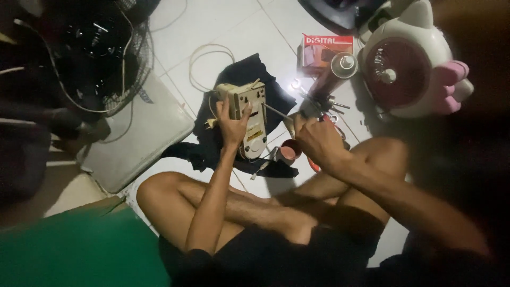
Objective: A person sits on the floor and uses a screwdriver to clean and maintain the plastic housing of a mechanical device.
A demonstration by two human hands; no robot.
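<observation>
Cream control panel (248,114), frame centre: gripped upright by left hand (232,125) over black cloth (249,79). Screwdriver (279,112): clamped in right hand (319,141), tip touching panel.

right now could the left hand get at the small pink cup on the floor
Probably not freely: the left hand is gripping the cream control panel. The pink cup sits close below, unobstructed, nearer the right hand.

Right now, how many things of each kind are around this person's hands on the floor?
Cream control panel, held in the left hand: 1
Screwdriver in the right hand: 1
Black cloth: 1
Red box: 1
Spray can: 1
White and pink fan: 1
Total: 6
</observation>
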